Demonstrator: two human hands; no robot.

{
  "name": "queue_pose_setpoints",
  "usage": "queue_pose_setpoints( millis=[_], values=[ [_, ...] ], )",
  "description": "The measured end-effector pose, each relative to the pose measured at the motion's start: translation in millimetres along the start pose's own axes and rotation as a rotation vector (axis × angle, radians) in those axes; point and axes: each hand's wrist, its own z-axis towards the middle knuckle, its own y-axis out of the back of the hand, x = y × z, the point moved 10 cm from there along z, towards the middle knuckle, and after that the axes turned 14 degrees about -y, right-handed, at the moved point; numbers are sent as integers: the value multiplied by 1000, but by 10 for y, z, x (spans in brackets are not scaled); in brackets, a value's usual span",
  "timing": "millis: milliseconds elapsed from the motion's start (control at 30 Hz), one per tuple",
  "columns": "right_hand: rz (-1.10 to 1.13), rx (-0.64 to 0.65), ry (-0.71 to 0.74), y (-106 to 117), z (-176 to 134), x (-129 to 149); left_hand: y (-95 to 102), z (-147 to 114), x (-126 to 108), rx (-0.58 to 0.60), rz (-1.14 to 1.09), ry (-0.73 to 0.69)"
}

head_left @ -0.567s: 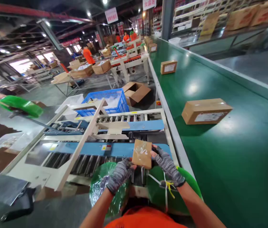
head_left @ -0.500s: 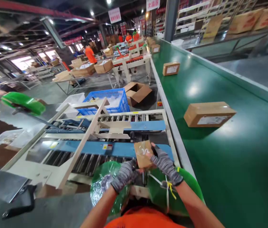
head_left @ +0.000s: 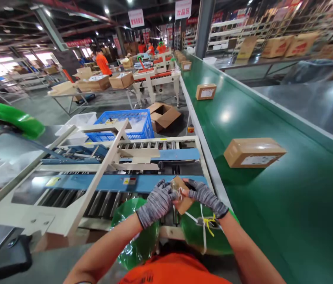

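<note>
We hold a small flat brown cardboard packet (head_left: 181,194) between both gloved hands, just above the steel rollers of the cream-and-blue roller machine (head_left: 101,185). Our left hand (head_left: 156,203), in a grey knit fingerless glove, curls its fingers over the packet's left edge; our right hand (head_left: 204,196) grips the right edge, fingers closed on it. Two rolls of green plastic tape (head_left: 210,236) sit below our wrists. On the green conveyor belt (head_left: 272,205) to our right lies a sealed brown cardboard box (head_left: 253,152).
</note>
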Motion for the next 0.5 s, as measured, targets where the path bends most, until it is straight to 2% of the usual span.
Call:
queue_pose_setpoints(
  millis=[167,367,500],
  values=[
    [-21,-1,58,40,67,-1,-103,112,53,42,-34,-107],
    [19,72,160,12,180,31,-14,117,109,-1,-58,-8],
    [30,109,169,-28,174,93,-10,55,164,-35,-63,48]
  ],
)
